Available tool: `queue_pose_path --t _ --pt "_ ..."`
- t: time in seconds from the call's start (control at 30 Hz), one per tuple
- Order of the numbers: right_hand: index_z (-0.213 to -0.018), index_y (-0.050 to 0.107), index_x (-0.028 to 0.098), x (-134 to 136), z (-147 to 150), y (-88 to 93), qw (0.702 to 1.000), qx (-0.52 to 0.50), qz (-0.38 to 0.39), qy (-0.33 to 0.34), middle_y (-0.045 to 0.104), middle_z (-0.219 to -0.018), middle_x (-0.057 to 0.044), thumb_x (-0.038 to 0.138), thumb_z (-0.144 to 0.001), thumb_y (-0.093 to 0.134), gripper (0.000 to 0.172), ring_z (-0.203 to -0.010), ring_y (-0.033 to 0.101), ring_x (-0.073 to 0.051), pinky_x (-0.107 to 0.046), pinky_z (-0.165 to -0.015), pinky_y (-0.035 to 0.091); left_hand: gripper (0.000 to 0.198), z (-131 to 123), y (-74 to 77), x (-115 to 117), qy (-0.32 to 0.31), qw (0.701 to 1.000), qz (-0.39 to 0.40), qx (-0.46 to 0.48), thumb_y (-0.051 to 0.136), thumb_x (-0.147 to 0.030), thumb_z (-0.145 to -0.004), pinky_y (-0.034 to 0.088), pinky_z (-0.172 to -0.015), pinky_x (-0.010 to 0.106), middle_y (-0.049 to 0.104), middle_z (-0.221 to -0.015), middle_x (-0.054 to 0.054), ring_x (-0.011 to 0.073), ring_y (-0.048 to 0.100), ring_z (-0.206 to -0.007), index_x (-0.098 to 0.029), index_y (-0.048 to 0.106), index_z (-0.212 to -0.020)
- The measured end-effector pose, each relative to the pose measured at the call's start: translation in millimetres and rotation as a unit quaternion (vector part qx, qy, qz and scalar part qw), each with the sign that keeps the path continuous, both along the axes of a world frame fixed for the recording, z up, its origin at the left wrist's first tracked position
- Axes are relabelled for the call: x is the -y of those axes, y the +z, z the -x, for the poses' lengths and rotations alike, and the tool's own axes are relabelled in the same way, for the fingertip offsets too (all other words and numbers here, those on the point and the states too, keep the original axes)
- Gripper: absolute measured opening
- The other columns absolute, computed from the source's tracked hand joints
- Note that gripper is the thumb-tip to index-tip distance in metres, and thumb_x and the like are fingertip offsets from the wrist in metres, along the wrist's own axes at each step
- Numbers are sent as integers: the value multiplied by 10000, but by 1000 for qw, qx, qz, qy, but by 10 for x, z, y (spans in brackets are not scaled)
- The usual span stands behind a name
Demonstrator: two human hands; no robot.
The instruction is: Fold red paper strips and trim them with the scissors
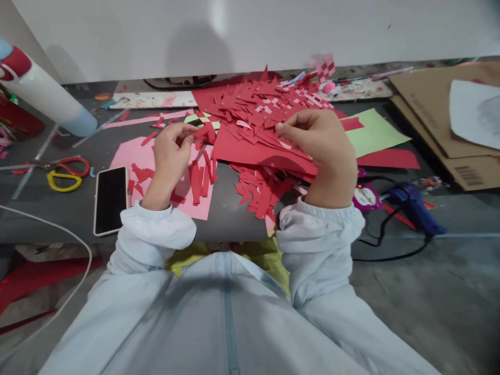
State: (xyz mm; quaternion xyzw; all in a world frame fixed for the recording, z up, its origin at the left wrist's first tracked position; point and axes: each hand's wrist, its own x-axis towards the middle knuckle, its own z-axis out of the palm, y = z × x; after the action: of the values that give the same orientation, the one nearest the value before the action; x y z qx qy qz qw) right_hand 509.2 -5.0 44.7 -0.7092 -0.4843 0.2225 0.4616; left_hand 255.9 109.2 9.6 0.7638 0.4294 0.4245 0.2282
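My left hand (173,159) is closed on a small piece of red paper (205,134), above a pink sheet (203,208) with loose red strips (197,182) on it. Over the right part of a heap of cut red paper (250,104), my right hand (322,140) has its thumb and fingers pinched together. Whatever may be between those fingertips is too small to make out. Beneath the heap lies a large red sheet (250,148). More red scraps (260,190) are in front of that sheet, between my hands.
A phone (112,200), scissors (66,174) and a white bottle (54,94) are at the left. On the right are a green sheet (377,133), a blue glue gun (414,205) with black cable, and cardboard (425,114). A white wall (273,36) stands behind.
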Motion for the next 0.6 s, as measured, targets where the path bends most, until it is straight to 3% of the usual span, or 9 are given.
queue_pose_path --t 0.13,0.37,0.6 --pt "-560 545 204 91 -87 48 993 88 81 8 425 -505 40 241 -765 669 242 -523 364 -104 -304 -586 315 166 45 31 -23 15 999 -33 -6 576 -115 -805 500 -767 266 697 -867 2 144 641 -813 -220 683 -877" --pt "-596 542 209 130 -219 49 940 229 205 -147 476 -554 -14 275 -772 671 228 -590 409 -147 -341 -634 308 180 76 22 -50 6 998 -60 0 561 -105 -829 506 -767 279 669 -853 11 145 633 -819 -228 689 -856" --pt "-591 562 196 166 -290 54 897 272 326 -119 571 -627 -63 283 -760 664 216 -659 530 -189 -339 -622 335 210 103 15 -84 27 997 -74 2 556 -90 -804 503 -765 317 672 -844 5 149 623 -797 -236 700 -851"
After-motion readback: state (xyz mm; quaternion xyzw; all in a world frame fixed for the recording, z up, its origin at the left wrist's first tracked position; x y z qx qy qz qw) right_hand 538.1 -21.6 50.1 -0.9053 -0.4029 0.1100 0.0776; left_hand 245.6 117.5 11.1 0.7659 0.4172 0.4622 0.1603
